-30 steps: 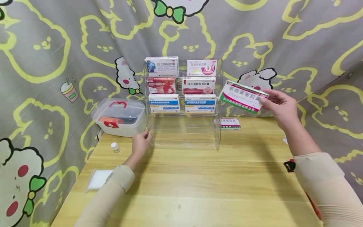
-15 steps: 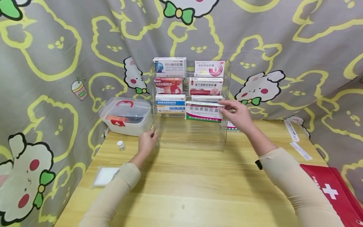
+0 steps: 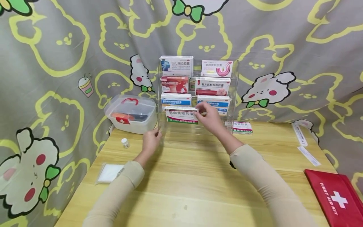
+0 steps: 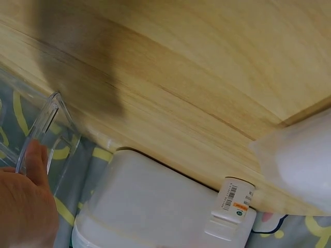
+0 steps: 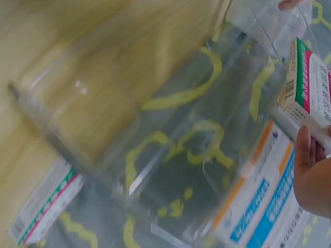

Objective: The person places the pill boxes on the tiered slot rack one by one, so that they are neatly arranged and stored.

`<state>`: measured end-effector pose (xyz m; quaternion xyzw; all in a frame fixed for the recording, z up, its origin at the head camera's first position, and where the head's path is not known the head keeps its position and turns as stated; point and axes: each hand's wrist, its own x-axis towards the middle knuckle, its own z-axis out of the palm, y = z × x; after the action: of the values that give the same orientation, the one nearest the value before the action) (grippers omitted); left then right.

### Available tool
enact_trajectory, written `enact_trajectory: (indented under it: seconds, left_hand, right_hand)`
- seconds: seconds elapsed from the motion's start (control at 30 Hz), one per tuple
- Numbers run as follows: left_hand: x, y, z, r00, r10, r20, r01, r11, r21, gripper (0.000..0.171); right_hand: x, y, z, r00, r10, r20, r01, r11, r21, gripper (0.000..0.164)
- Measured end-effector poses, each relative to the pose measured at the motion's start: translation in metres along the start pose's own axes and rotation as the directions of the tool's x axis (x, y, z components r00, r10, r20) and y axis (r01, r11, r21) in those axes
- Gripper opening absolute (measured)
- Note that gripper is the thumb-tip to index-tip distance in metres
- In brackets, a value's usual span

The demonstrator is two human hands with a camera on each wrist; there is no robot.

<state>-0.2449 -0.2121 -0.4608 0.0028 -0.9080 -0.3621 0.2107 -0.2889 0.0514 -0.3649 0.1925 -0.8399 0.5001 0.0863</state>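
Note:
My right hand (image 3: pixel 211 120) pinches the right end of a white, green and magenta medicine box (image 3: pixel 179 116). It holds the box in front of the left part of a clear display rack (image 3: pixel 195 137), below the blue-and-white box (image 3: pixel 176 100) on the third tier. The right wrist view shows fingers (image 5: pixel 304 147) against the end of that box (image 5: pixel 315 88). My left hand (image 3: pixel 150 142) grips the rack's lower left edge; the left wrist view has its fingers (image 4: pixel 37 163) at the clear side panel. Pairs of medicine boxes fill the upper three tiers.
A lidded plastic first-aid box (image 3: pixel 133 116) stands left of the rack, with a small white bottle (image 3: pixel 125 143) in front. A white packet (image 3: pixel 109 173) lies nearer. On the right are another green-and-magenta box (image 3: pixel 242 127), two paper strips (image 3: pixel 309 155) and a red first-aid pouch (image 3: pixel 334 195).
My right hand has carried the medicine box leftward and down, from right of the rack to its left front. The left hand stays at the rack's edge. The head view has shifted slightly.

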Motion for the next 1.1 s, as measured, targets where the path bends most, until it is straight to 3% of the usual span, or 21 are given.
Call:
enact_trajectory:
  seconds: [0.17, 0.4, 0.53, 0.63, 0.87, 1.1]
  left_hand:
    - [0.001, 0.001, 0.002, 1.000, -0.006, 0.005, 0.006, 1.000, 0.003, 0.025]
    - [0.001, 0.002, 0.004, 0.998, -0.053, 0.045, 0.054, 0.998, -0.021, 0.024]
    - [0.000, 0.001, 0.004, 0.997, -0.065, 0.034, 0.066, 0.998, -0.020, 0.024]
    - [0.000, 0.001, 0.003, 0.997, -0.072, 0.021, 0.072, 0.997, -0.022, 0.026]
    - [0.000, 0.002, 0.003, 0.997, -0.069, 0.015, 0.070, 0.997, -0.015, 0.026]
    - [-0.001, 0.002, 0.002, 0.998, -0.068, 0.003, 0.068, 0.998, -0.005, 0.026]
  right_hand:
    - [0.003, 0.005, 0.019, 1.000, 0.009, -0.002, -0.009, 1.000, -0.019, 0.020]
    - [0.003, 0.013, 0.030, 1.000, -0.007, 0.019, 0.008, 0.999, -0.046, 0.019]
    - [0.005, 0.015, 0.031, 0.999, -0.044, -0.001, 0.043, 0.997, -0.069, 0.016]
    - [0.007, 0.014, 0.030, 0.995, -0.095, -0.018, 0.091, 0.984, -0.153, 0.012]
    - [0.009, 0.013, 0.031, 0.986, -0.165, 0.006, 0.153, 0.899, -0.411, 0.010]
    - [0.003, 0.010, 0.028, 0.964, -0.242, 0.107, 0.259, 0.776, -0.576, 0.015]
